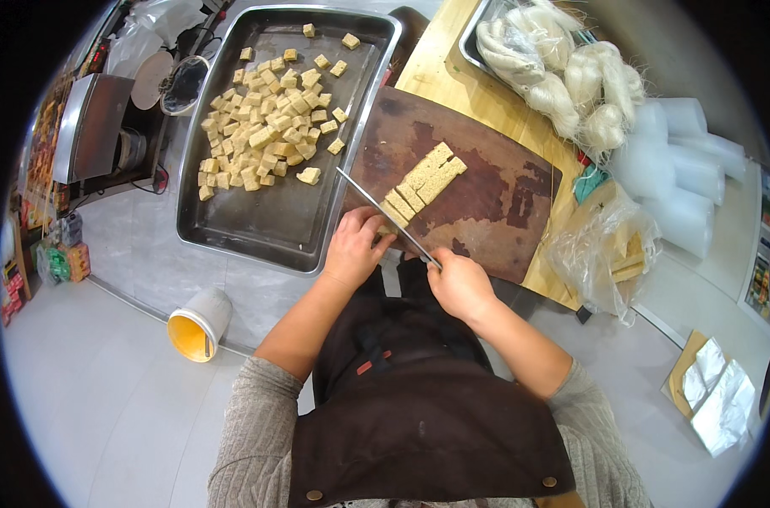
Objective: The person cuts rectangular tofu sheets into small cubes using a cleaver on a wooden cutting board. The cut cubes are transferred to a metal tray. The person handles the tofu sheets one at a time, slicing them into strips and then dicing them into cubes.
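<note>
My right hand [462,284] grips the handle of a kitchen knife [367,195], whose narrow spine points up at me. The blade slants up and left, across the near end of a porous, pale yellow tofu slab [428,180]. Crosswise cuts divide the slab's near part, and a lengthwise cut shows at its far end. My left hand [358,246] pinches a tofu piece [387,231] on the near side of the blade, mostly hidden by the fingers. Under the slab is a worn brown cutting board [499,235]. Many tofu cubes [267,114] are heaped in a dark metal tray [258,222] to the left.
A wooden table [439,54] carries the board. Bundled white noodles [550,70] fill a container at the back right. Nearby are plastic containers [677,171] and a clear plastic bag [604,254]. A white bucket [201,324] lies at lower left; foil sheets [721,394] lie right.
</note>
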Motion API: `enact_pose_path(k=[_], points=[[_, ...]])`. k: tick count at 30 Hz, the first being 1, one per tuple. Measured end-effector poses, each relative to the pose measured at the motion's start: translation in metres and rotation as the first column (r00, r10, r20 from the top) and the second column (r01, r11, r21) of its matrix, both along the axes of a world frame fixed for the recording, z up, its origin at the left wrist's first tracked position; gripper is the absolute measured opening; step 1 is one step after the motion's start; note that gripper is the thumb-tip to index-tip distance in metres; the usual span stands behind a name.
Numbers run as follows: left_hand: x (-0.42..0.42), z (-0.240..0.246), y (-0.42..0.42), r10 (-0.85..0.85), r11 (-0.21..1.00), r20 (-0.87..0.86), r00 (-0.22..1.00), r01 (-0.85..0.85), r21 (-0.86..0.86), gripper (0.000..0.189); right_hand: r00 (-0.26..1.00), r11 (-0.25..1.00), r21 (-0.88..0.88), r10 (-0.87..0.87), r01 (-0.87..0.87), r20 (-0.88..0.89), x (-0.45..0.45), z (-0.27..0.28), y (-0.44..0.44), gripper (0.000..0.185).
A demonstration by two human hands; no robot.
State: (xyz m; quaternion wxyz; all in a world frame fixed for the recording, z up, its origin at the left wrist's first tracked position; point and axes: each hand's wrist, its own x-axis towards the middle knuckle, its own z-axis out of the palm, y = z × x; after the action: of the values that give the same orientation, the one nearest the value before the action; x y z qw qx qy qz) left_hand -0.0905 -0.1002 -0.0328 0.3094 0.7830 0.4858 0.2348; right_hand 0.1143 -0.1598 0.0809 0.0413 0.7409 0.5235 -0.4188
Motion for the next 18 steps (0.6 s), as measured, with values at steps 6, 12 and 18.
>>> enact_pose_path(k=[6, 12, 18], points=[[0.000, -0.002, 0.000, -0.028, 1.000, 0.020, 0.999, 0.028, 0.010, 0.041, 1.000, 1.000, 0.013, -0.019, 0.019, -0.011, -0.010, -0.021, 0.016, 0.028], [-0.013, 0.007, -0.005, 0.055, 0.998, 0.002, 0.998, -0.055, -0.019, 0.056, 0.850, 0.918, 0.034, -0.351, 0.395, -0.393, 0.046, -0.007, -0.004, 0.040], [-0.032, 0.018, 0.017, 0.102, 0.993, -0.060, 0.993, -0.099, 0.063, 0.060, 0.720, 0.739, -0.101, -0.672, 0.666, -0.170, 0.130, -0.007, -0.067, 0.051]])
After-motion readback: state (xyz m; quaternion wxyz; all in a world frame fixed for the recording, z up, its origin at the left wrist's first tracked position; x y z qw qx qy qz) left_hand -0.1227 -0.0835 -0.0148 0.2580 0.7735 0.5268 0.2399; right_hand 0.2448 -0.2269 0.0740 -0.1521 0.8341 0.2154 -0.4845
